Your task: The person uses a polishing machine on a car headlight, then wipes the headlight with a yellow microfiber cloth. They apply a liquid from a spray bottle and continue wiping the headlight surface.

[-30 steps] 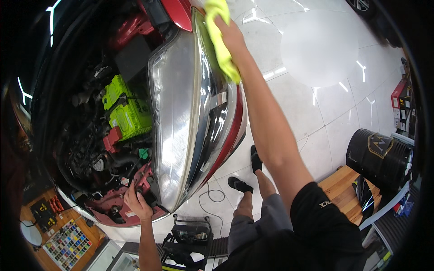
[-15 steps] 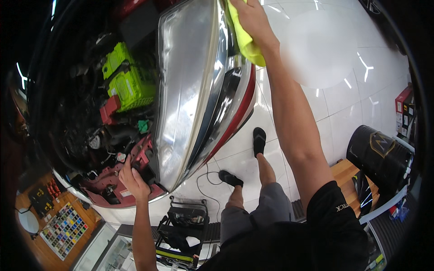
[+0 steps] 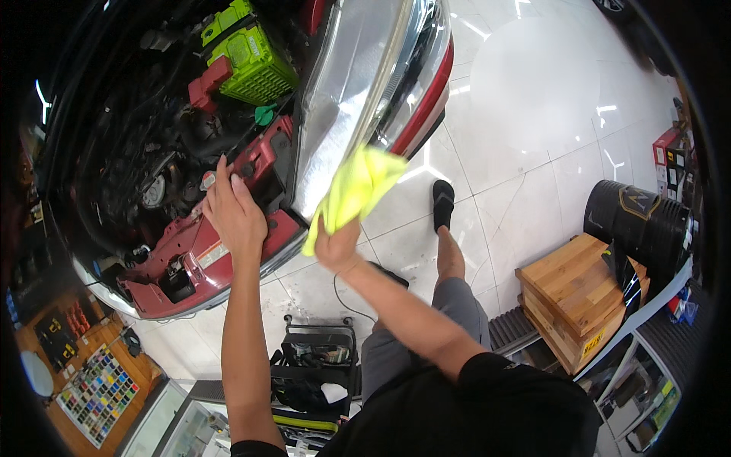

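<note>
Two hands are at work: one left hand (image 3: 232,213) flat on the car's red front panel (image 3: 251,228), one right hand (image 3: 339,247) gripping one yellow cloth (image 3: 354,190). One clear headlight (image 3: 346,91) shows. In the open bay sits one green battery cover (image 3: 255,65). On the tiled floor there are two black slippers (image 3: 443,204), one wooden crate (image 3: 579,293), one black drum (image 3: 636,225) and one black tool cart (image 3: 316,365).

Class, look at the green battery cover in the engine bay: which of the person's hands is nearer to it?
Left. The left hand rests on the red frame just below the green battery cover; the right hand grips the yellow cloth farther away.
</note>
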A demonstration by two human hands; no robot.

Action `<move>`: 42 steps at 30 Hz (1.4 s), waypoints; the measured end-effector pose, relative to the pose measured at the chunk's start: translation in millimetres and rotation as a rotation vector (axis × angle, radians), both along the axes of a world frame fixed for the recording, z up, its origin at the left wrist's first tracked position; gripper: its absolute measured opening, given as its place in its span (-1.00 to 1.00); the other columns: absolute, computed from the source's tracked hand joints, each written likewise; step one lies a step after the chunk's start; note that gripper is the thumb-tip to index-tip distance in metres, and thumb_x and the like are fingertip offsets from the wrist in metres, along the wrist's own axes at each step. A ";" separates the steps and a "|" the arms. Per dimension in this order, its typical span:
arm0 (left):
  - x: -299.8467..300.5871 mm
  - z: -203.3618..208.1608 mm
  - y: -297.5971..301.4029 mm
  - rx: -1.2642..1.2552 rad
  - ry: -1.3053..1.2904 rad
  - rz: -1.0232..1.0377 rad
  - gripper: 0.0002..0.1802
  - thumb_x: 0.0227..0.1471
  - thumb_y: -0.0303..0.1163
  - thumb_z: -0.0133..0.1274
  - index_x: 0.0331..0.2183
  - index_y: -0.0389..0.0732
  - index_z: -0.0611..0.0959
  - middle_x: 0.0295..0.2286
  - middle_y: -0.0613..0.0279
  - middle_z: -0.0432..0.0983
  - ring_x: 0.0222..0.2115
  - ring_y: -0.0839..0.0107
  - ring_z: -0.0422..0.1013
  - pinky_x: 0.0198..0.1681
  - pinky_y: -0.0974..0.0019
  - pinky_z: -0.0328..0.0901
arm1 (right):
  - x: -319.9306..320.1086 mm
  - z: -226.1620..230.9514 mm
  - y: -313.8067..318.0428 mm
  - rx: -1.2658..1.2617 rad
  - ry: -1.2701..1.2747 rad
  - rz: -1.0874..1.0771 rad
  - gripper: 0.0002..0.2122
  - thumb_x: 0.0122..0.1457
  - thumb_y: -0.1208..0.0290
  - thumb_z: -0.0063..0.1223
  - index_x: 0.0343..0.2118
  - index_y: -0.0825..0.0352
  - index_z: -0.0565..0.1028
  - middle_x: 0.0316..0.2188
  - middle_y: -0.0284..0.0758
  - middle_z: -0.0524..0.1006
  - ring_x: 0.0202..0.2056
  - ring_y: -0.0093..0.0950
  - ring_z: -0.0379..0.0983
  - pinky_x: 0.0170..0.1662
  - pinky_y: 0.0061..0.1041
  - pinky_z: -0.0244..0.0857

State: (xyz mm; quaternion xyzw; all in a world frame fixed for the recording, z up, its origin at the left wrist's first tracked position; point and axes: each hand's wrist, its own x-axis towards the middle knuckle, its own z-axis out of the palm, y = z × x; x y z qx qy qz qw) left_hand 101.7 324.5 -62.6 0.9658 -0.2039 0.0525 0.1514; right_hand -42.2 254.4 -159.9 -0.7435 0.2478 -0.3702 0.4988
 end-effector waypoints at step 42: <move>-7.6 -5.6 -4.3 0.072 -0.024 -0.006 -0.49 0.37 -0.21 -0.32 0.19 -0.20 0.46 -0.20 -0.04 0.48 -0.13 0.04 0.35 0.09 0.07 0.11 | 135.7 34.8 -411.0 0.264 -0.061 -0.135 -0.50 0.35 0.09 -0.06 0.14 0.44 0.38 -0.26 0.03 0.62 -0.17 0.01 0.55 -0.06 -0.15 0.36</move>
